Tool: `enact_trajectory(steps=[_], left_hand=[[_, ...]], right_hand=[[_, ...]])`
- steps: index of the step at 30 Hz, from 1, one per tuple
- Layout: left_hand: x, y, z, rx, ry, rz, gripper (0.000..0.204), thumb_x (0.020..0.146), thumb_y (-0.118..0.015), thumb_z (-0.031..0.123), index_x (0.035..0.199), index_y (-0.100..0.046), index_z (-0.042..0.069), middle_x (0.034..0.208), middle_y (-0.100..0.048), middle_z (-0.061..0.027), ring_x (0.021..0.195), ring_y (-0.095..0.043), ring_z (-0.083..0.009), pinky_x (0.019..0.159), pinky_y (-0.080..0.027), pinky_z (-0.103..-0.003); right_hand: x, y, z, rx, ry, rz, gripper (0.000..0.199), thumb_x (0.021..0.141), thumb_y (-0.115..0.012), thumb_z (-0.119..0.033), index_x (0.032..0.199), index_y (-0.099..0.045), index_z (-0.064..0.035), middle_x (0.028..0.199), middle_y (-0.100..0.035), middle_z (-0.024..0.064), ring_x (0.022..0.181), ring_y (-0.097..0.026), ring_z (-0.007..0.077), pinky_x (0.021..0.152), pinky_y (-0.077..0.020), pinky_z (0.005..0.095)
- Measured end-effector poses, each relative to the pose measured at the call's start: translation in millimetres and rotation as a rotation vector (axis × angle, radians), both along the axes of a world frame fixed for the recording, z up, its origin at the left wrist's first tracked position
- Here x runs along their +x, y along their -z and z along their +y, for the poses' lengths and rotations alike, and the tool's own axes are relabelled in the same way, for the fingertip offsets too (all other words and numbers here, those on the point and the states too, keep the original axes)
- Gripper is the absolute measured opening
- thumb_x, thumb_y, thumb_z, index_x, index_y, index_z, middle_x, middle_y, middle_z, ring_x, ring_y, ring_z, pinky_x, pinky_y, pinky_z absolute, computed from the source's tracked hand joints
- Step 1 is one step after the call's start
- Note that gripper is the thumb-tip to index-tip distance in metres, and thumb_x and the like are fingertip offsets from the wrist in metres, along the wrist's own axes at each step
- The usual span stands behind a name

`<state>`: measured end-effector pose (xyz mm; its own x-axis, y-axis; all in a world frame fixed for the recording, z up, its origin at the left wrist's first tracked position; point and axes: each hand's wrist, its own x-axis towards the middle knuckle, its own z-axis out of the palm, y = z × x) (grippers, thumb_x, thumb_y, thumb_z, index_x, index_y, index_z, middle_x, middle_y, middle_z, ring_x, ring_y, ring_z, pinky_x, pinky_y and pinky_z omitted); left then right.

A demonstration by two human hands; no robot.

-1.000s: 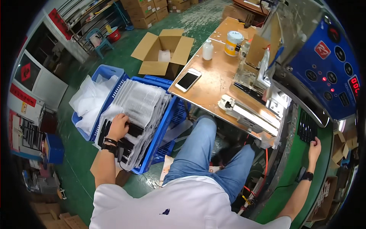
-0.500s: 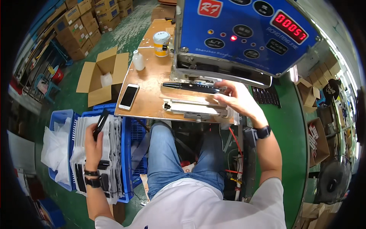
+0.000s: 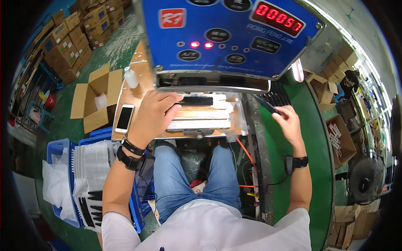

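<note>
My left hand (image 3: 155, 113) is at the fixture beneath the blue machine (image 3: 217, 39). Its closed fingers grip the left end of a long, glossy black plastic piece (image 3: 197, 101), which lies level along the fixture (image 3: 201, 124). Out to the right, my right hand (image 3: 289, 124) pinches the near end of another long black piece (image 3: 266, 104) between thumb and fingers. That piece slants away from me, beside a row of similar black pieces (image 3: 281, 94) with small light markings. Where the two overlap is hard to make out.
A white phone (image 3: 124, 118) and a white bottle (image 3: 131, 78) are on the wooden table (image 3: 140, 100). Left of my legs, a blue crate (image 3: 135, 209) holds white trays with black pieces. An open carton (image 3: 90, 121) stands beyond. A fan (image 3: 364, 180) is far right.
My left hand has moved from the crate to the fixture with a black piece. My right hand has carried the previous piece rightward off the fixture. The view has shifted, and another panel light is lit.
</note>
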<state>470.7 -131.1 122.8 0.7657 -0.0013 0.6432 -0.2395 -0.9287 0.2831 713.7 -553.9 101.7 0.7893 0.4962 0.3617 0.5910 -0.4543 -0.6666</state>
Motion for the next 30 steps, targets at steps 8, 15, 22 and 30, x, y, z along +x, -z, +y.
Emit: enact_trajectory(steps=[8, 15, 22, 30], left_hand=[[-28.6, -13.5, -14.2, 0.079, -0.113, 0.077, 0.045, 0.093, -0.076, 0.012, 0.137, -0.069, 0.006, 0.131, -0.066, -0.017, 0.12, -0.062, -0.0391, 0.103, -0.05, -0.045], [-270.0, 102.2, 81.0, -0.129, -0.745, 0.406, 0.044, 0.092, -0.059, -0.007, 0.134, -0.065, 0.002, 0.139, -0.062, -0.0209, 0.13, -0.059, -0.0425, 0.111, -0.047, -0.047], [-473.5, 183.1, 68.0, -0.005, -1.041, 0.781, 0.055, 0.081, -0.059, -0.008, 0.135, -0.062, 0.002, 0.141, -0.062, -0.021, 0.131, -0.057, -0.0439, 0.111, -0.046, -0.051], [-447.3, 147.7, 71.6, -0.097, -0.985, 0.824, 0.051, 0.074, -0.065, -0.005, 0.125, -0.062, 0.004, 0.124, -0.065, -0.0208, 0.117, -0.061, -0.0446, 0.098, -0.051, -0.05]], right_hand=[[106.8, 112.4, -197.5, 0.017, 0.674, 0.088, 0.03, 0.093, -0.081, -0.026, 0.108, -0.079, 0.0003, 0.085, -0.076, 0.0091, 0.076, -0.071, 0.0204, 0.071, -0.055, 0.0347], [164.9, 140.2, -186.5, -0.514, 0.88, -0.011, 0.037, 0.099, -0.068, -0.035, 0.109, -0.078, -0.0005, 0.106, -0.075, 0.024, 0.1, -0.07, 0.048, 0.088, -0.0563, 0.056], [230.0, 157.3, -137.3, -0.431, 0.731, -0.293, 0.045, 0.096, -0.058, -0.012, 0.133, -0.062, 0.0135, 0.12, -0.069, 0.0341, 0.112, -0.065, 0.0508, 0.1, -0.0522, 0.0563], [184.1, 71.7, -39.4, -0.116, 0.287, -0.155, 0.034, 0.1, -0.065, -0.011, 0.131, -0.069, 0.0018, 0.095, -0.07, 0.0129, 0.085, -0.066, 0.0246, 0.081, -0.055, 0.0363]])
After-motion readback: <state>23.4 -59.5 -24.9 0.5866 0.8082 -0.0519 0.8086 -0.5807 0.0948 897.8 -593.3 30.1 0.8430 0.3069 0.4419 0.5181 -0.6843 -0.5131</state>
